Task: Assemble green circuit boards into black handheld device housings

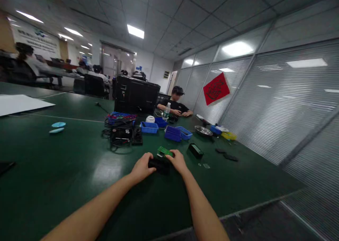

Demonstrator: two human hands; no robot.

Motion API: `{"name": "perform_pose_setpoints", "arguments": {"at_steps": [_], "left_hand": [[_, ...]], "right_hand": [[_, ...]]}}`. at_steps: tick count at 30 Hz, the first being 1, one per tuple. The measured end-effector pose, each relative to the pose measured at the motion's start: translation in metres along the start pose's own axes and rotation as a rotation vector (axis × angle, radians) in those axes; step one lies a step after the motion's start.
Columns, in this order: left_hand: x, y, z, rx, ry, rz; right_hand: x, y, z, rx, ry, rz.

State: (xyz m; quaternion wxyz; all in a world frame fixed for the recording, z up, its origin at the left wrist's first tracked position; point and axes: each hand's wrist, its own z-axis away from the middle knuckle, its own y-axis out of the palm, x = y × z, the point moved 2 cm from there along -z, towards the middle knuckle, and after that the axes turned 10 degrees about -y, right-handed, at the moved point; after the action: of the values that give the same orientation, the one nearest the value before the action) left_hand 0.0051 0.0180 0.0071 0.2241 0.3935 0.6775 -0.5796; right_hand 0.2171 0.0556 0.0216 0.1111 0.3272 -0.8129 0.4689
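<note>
Circuit board (164,151) held just beyond the black case (161,166)

Right hand (178,161) pinches the board's right end between thumb and fingers; left hand (143,167) grips the case's left end over the green table (66,163). Whether board and case touch, I cannot tell. To their right lie 1 black box (196,150), 1 small ring (199,164) and 1 clear piece (206,166), then 2 flat black pieces (230,157). Farther out, 4 blue trays (149,128), 1 bottle (166,112) and 1 black device (120,136) with tangled cables stand between the hands and 1 large black panel (136,94). Past the trays sits 1 person (176,105); at far left lie 2 pale blue pieces (56,130).
</note>
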Motion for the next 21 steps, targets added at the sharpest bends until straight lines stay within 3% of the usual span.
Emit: {"name": "perform_pose_setpoints", "arguments": {"at_steps": [3,6,9,11,16,21], "left_hand": [[0.001,-0.002,-0.005,-0.014,-0.05,0.056],[0.004,-0.001,-0.008,0.002,-0.071,0.098],[0.007,0.002,-0.009,0.002,-0.066,0.127],[0.009,0.003,-0.01,0.0,-0.065,0.148],[0.009,0.002,-0.01,0.0,-0.077,0.166],[0.007,0.0,-0.01,-0.003,-0.057,0.154]], "right_hand": [[0.005,-0.011,-0.005,-0.113,0.083,-0.08],[0.012,-0.017,-0.006,-0.171,0.117,-0.338],[0.02,-0.017,-0.005,-0.128,0.073,-0.648],[0.026,-0.014,-0.002,-0.045,0.043,-0.739],[0.03,-0.008,0.001,0.182,0.0,-0.646],[0.028,-0.014,0.001,0.197,-0.003,-0.587]]}}
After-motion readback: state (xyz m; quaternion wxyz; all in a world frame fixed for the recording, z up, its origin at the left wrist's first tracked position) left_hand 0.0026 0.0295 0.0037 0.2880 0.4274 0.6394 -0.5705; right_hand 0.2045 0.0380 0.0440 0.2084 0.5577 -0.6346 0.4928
